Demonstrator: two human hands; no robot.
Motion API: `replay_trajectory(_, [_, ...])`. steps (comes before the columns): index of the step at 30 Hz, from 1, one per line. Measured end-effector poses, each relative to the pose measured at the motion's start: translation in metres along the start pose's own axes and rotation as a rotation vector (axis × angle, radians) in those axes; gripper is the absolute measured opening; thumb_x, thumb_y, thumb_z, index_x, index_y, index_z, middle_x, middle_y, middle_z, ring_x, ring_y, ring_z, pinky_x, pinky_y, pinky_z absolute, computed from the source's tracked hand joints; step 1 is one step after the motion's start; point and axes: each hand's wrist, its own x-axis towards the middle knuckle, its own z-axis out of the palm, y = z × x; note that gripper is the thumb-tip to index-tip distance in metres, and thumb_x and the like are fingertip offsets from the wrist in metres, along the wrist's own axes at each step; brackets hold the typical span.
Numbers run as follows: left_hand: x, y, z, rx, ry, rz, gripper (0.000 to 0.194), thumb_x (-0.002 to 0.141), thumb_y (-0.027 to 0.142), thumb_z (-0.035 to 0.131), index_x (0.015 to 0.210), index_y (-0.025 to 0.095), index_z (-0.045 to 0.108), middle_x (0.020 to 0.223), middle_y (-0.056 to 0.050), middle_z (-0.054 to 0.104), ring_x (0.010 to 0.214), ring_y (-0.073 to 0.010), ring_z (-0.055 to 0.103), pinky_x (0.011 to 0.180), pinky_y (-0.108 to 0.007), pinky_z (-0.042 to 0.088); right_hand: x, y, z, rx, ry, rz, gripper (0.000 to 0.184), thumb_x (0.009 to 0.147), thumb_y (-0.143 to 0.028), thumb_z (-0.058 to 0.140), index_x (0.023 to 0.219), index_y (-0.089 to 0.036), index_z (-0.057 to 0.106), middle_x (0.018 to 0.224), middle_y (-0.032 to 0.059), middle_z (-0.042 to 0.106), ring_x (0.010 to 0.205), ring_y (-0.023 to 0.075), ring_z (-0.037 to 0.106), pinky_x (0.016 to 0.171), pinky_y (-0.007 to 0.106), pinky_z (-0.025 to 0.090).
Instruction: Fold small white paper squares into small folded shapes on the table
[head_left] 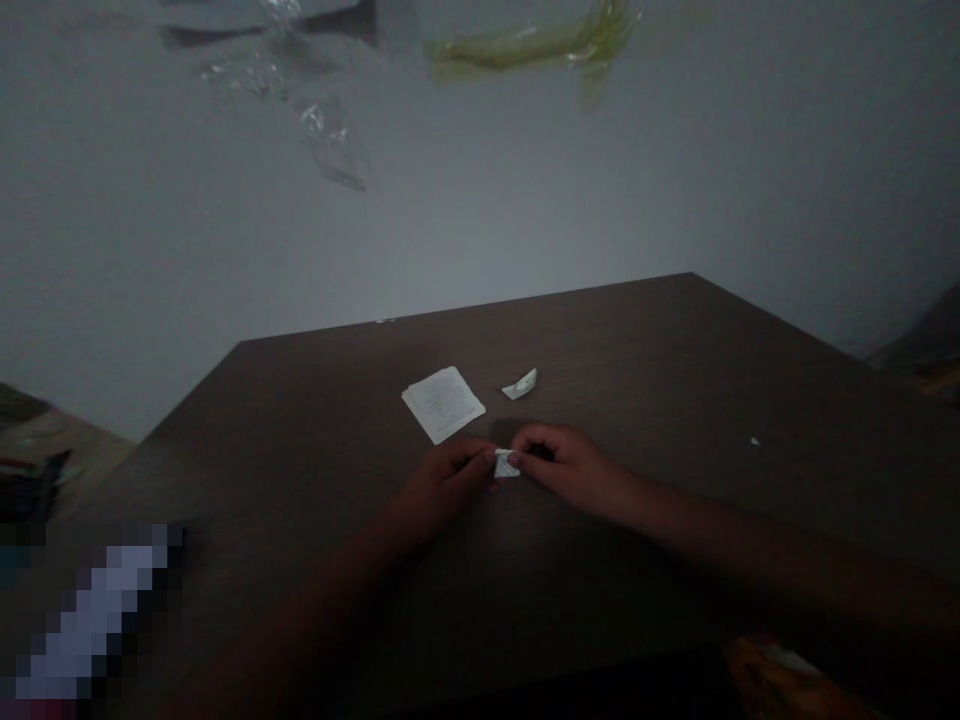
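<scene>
Between my two hands is a small folded piece of paper (pixel 506 464), pale with printed lines. My left hand (pixel 450 476) pinches its left edge between thumb and fingers. On the right side, the thumb and bent fingers of my right hand (pixel 571 466) grip the same paper. Just beyond my left hand lies a stack of square printed paper sheets (pixel 444 404), turned at an angle. A small folded paper boat (pixel 520 384) rests on the table beyond my right hand, to the right of the stack.
The dark brown table (pixel 660 360) meets a grey wall (pixel 480 200) with tape stuck on it. A tiny white scrap (pixel 754 441) lies to the right. At the lower left is a blurred, pixelated object (pixel 97 620). The room is dim.
</scene>
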Motion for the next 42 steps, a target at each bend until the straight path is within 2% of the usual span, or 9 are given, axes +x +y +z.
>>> replay_trajectory(4, [0.0,0.0,0.004,-0.077,0.069,0.044,0.038,0.099,0.056,0.086,0.118,0.023,0.088,0.114,-0.009,0.088,0.106,-0.0291,0.08,0.098,-0.04,0.063,0.0,0.001,0.0,0.05,-0.017,0.034,0.024,0.11,-0.029,0.073,0.087,-0.025,0.067,0.084,-0.0021,0.064,0.083,0.0202,0.06,0.08,0.034,0.047])
replay_trajectory(7, [0.001,-0.001,0.005,-0.059,0.077,0.041,0.033,0.098,0.055,0.087,0.108,0.023,0.088,0.104,-0.007,0.086,0.102,-0.0286,0.079,0.096,-0.04,0.062,-0.001,-0.002,-0.001,0.057,-0.044,0.039,0.024,0.11,-0.027,0.073,0.087,-0.025,0.066,0.084,-0.0026,0.061,0.084,0.02,0.058,0.083,0.034,0.048])
replay_trajectory(14, [0.003,0.002,0.002,-0.106,0.085,-0.12,0.033,0.092,0.054,0.087,0.099,0.022,0.086,0.083,-0.002,0.079,0.085,-0.0239,0.075,0.087,-0.038,0.06,-0.003,-0.006,0.001,0.038,-0.045,0.062,0.02,0.113,-0.029,0.071,0.094,-0.026,0.069,0.089,-0.0011,0.068,0.088,0.0213,0.065,0.085,0.036,0.052])
replay_trajectory(18, [0.004,0.0,0.004,-0.136,0.101,-0.149,0.033,0.089,0.053,0.088,0.094,0.021,0.084,0.08,-0.001,0.077,0.079,-0.0224,0.073,0.082,-0.036,0.058,-0.004,-0.003,0.005,0.015,-0.031,0.076,0.011,0.106,-0.029,0.081,0.1,-0.026,0.072,0.095,0.0008,0.077,0.094,0.0234,0.072,0.085,0.037,0.055])
replay_trajectory(20, [0.004,0.0,0.006,-0.155,0.106,-0.163,0.031,0.09,0.052,0.088,0.092,0.021,0.083,0.079,-0.001,0.077,0.076,-0.0212,0.072,0.079,-0.035,0.057,-0.005,-0.004,0.006,0.003,-0.024,0.085,0.013,0.102,-0.027,0.086,0.103,-0.027,0.073,0.1,0.0014,0.08,0.098,0.0243,0.075,0.088,0.038,0.056])
replay_trajectory(25, [0.002,0.005,0.008,-0.121,0.111,-0.202,0.03,0.095,0.051,0.083,0.092,0.021,0.081,0.075,0.0,0.074,0.074,-0.0211,0.072,0.079,-0.034,0.058,-0.003,-0.003,0.009,0.132,0.01,0.11,0.015,0.099,-0.019,0.083,0.104,-0.026,0.071,0.1,0.0011,0.08,0.098,0.0229,0.076,0.091,0.038,0.057])
replay_trajectory(30, [-0.001,0.011,0.007,0.039,0.112,-0.121,0.033,0.105,0.051,0.071,0.093,0.022,0.08,0.08,-0.001,0.075,0.08,-0.0242,0.074,0.085,-0.037,0.06,0.001,0.0,0.01,0.265,0.097,0.15,0.019,0.098,-0.017,0.081,0.101,-0.026,0.066,0.09,-0.0023,0.074,0.089,0.0204,0.073,0.088,0.036,0.057])
replay_trajectory(34, [-0.005,0.015,0.007,0.222,0.117,-0.026,0.032,0.11,0.046,0.063,0.09,0.024,0.076,0.078,-0.001,0.071,0.085,-0.0259,0.072,0.085,-0.037,0.058,0.002,0.001,0.01,0.268,0.119,0.157,0.02,0.099,-0.019,0.083,0.098,-0.026,0.065,0.087,-0.0029,0.072,0.087,0.0201,0.072,0.087,0.036,0.057])
replay_trajectory(42, [-0.008,0.011,0.012,0.238,0.124,0.04,0.032,0.114,0.044,0.055,0.089,0.026,0.065,0.078,0.0,0.064,0.086,-0.0254,0.067,0.085,-0.037,0.055,-0.001,-0.001,0.01,0.221,0.096,0.079,0.019,0.099,-0.025,0.083,0.1,-0.027,0.065,0.091,-0.0018,0.071,0.089,0.021,0.07,0.086,0.037,0.058])
